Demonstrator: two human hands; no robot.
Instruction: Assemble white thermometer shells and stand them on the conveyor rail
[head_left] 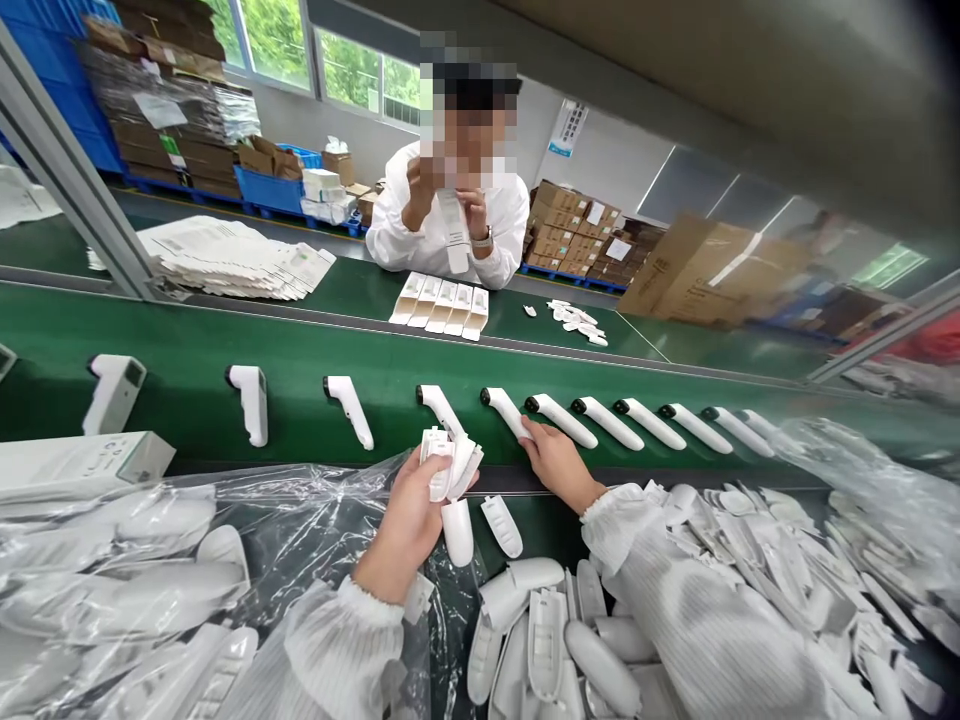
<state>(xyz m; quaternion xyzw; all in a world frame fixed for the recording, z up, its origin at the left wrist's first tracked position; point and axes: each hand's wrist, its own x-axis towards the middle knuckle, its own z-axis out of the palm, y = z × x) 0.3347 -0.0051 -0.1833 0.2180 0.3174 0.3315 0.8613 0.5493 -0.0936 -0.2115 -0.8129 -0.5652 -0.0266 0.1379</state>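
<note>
My left hand (pixel 405 515) is closed around several small white plastic covers (pixel 452 466), fanned out between thumb and fingers. At the belt, my right hand (pixel 561 463) has its fingertips around the lower end of a white handheld thermometer (pixel 504 411) with a black tip. More such thermometers lie in a row on the green belt (pixel 187 340), one of them (pixel 439 405) just behind the covers in my left hand. Two loose white covers (pixel 501 526) lie below, between my hands. A heap of white covers (pixel 547 630) spreads in front of me.
Across the belt, a person (pixel 450 200) in white holds a narrow white box (pixel 454 235). Open white boxes (pixel 439 305) and a stack of flat cartons (pixel 225 258) are on the far ledge. Plastic bags of white parts (pixel 135 560) lie left; a white box (pixel 82 465) borders the belt.
</note>
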